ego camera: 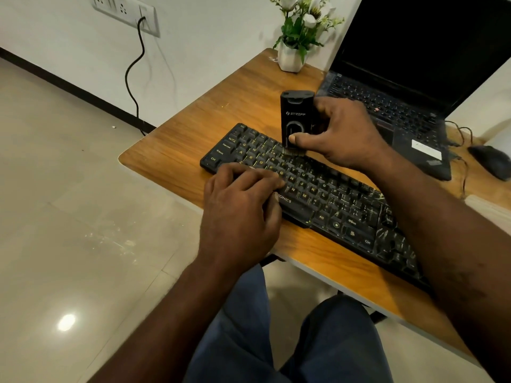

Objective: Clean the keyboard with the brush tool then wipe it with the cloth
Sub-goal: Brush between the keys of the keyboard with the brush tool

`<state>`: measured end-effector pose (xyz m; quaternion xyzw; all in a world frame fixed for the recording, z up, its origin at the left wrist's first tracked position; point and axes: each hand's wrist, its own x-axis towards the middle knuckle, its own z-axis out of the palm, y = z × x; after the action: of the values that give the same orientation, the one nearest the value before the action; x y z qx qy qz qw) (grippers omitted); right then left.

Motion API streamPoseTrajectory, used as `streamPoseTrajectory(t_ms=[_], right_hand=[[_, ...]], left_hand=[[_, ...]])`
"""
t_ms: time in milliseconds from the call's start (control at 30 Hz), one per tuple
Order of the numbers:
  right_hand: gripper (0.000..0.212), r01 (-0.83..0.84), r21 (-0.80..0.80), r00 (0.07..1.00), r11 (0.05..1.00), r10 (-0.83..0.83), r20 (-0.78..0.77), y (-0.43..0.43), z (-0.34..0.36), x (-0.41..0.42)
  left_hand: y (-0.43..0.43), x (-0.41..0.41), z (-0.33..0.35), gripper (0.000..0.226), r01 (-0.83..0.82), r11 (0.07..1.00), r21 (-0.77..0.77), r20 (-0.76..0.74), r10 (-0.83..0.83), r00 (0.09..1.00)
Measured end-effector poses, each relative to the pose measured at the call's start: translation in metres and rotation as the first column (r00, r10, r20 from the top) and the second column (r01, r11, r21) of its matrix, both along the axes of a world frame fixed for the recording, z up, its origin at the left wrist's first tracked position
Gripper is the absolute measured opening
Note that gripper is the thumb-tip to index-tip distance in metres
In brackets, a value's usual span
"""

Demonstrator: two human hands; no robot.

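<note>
A black keyboard (326, 197) with yellow lettering lies diagonally on the wooden table (221, 111). My right hand (343, 136) grips a black upright brush tool (296, 117), thumb on its front, with the bristles touching the upper-left keys. My left hand (243, 203) rests on the keyboard's near left edge, its fingers lying loosely bent over the lower keys. No cloth is in view.
An open black laptop (409, 87) stands behind the keyboard. A white pot of flowers (293, 53) sits at the table's far corner and a dark mouse (495, 161) at the right edge. A black cable (135, 78) hangs from the wall socket. My knees are under the table edge.
</note>
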<state>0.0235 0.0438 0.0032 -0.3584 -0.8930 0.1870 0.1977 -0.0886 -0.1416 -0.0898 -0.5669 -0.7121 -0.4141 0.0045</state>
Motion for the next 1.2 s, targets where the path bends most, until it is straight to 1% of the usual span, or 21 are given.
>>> streamPoseTrajectory(t_ms=[67, 167, 233, 300, 333, 367, 467, 500, 533, 600, 633, 733, 767, 800, 867, 900, 933, 1033, 1067, 1100, 1200], right_hand=[[0.06, 0.012, -0.024, 1.0, 1.0, -0.012, -0.018, 0.001, -0.001, 0.001], [0.062, -0.061, -0.1, 0.998, 0.993, 0.061, -0.004, -0.002, -0.001, 0.007], [0.062, -0.042, -0.051, 0.999, 0.998, 0.041, -0.002, -0.003, -0.001, 0.012], [0.058, 0.031, 0.024, 0.999, 0.999, -0.031, -0.016, -0.004, 0.0, 0.016], [0.056, 0.039, 0.012, 0.999, 0.999, -0.039, -0.027, -0.005, 0.0, 0.019], [0.056, 0.015, -0.034, 0.999, 0.999, -0.017, -0.034, -0.007, -0.001, 0.023], [0.054, -0.122, -0.175, 0.993, 0.977, 0.12, -0.017, -0.015, -0.006, 0.037], [0.055, -0.12, -0.18, 0.993, 0.976, 0.118, -0.02, -0.017, -0.007, 0.04], [0.057, -0.082, -0.163, 0.996, 0.983, 0.079, -0.029, -0.019, -0.007, 0.043], [0.06, 0.004, -0.09, 0.998, 0.996, -0.009, -0.054, -0.023, -0.006, 0.045], [0.061, 0.002, -0.089, 0.998, 0.996, -0.008, -0.061, -0.026, -0.005, 0.047], [0.059, -0.126, -0.163, 0.992, 0.979, 0.122, -0.033, -0.039, -0.004, 0.052], [0.058, -0.13, -0.162, 0.991, 0.978, 0.128, -0.028, -0.041, -0.005, 0.055], [0.058, -0.082, -0.146, 0.997, 0.986, 0.079, -0.026, -0.041, -0.006, 0.058], [0.06, 0.074, -0.075, 0.996, 0.994, -0.077, -0.048, -0.039, -0.007, 0.064], [0.06, 0.115, -0.05, 0.991, 0.992, -0.119, -0.067, -0.04, -0.007, 0.067], [0.06, 0.113, -0.054, 0.99, 0.992, -0.117, -0.081, -0.043, -0.008, 0.07], [0.058, -0.051, -0.124, 0.996, 0.991, 0.041, -0.084, -0.058, -0.009, 0.075], [0.059, -0.073, -0.126, 0.994, 0.989, 0.062, -0.087, -0.06, -0.01, 0.078], [0.059, -0.05, -0.109, 0.995, 0.993, 0.04, -0.092, -0.06, -0.01, 0.081], [0.06, 0.088, -0.085, 0.985, 0.993, -0.099, -0.138, -0.058, -0.012, 0.089]], left_hand=[[0.0, 0.0, -0.001, 0.031, -0.019, 1.0, -0.012, -0.023, 0.019, 1.0], [-0.001, -0.001, -0.001, 0.031, -0.026, 0.999, -0.026, -0.027, 0.025, 0.999], [-0.001, -0.001, -0.001, 0.031, -0.024, 0.999, -0.037, -0.027, 0.023, 0.999], [-0.001, -0.002, -0.001, 0.031, -0.026, 0.999, -0.04, -0.03, 0.025, 0.999], [-0.001, -0.002, 0.0, 0.031, -0.028, 0.999, -0.04, -0.033, 0.027, 0.999], [-0.001, -0.002, 0.0, 0.031, -0.028, 0.999, -0.042, -0.035, 0.027, 0.999], [-0.001, -0.003, -0.001, 0.031, -0.028, 0.998, -0.054, -0.043, 0.026, 0.999], [-0.002, -0.003, -0.001, 0.032, -0.029, 0.998, -0.054, -0.046, 0.026, 0.999], [-0.002, -0.003, 0.0, 0.031, -0.029, 0.998, -0.053, -0.047, 0.026, 0.999], [-0.002, -0.002, 0.0, 0.031, -0.027, 0.998, -0.048, -0.045, 0.025, 0.999], [-0.002, -0.002, 0.0, 0.031, -0.027, 0.999, -0.047, -0.043, 0.025, 0.999], [-0.002, -0.003, 0.001, 0.032, -0.023, 0.999, -0.05, -0.045, 0.02, 0.999], [-0.002, -0.003, 0.001, 0.032, -0.02, 0.998, -0.052, -0.044, 0.018, 0.999], [-0.002, -0.003, 0.002, 0.032, -0.02, 0.998, -0.053, -0.04, 0.018, 0.999], [-0.002, -0.002, 0.002, 0.032, -0.025, 0.998, -0.057, -0.026, 0.024, 0.999], [-0.002, -0.001, 0.002, 0.033, -0.027, 0.998, -0.06, -0.02, 0.026, 0.999], [-0.002, -0.001, 0.002, 0.033, -0.027, 0.998, -0.063, -0.019, 0.026, 0.999], [-0.002, 0.0, 0.002, 0.033, -0.03, 0.997, -0.065, -0.034, 0.028, 0.999], [-0.002, 0.0, 0.002, 0.033, -0.033, 0.997, -0.066, -0.038, 0.03, 0.999], [-0.002, 0.0, 0.002, 0.034, -0.035, 0.997, -0.067, -0.039, 0.032, 0.999], [-0.002, 0.001, 0.003, 0.035, -0.032, 0.997, -0.066, -0.041, 0.029, 0.999]])
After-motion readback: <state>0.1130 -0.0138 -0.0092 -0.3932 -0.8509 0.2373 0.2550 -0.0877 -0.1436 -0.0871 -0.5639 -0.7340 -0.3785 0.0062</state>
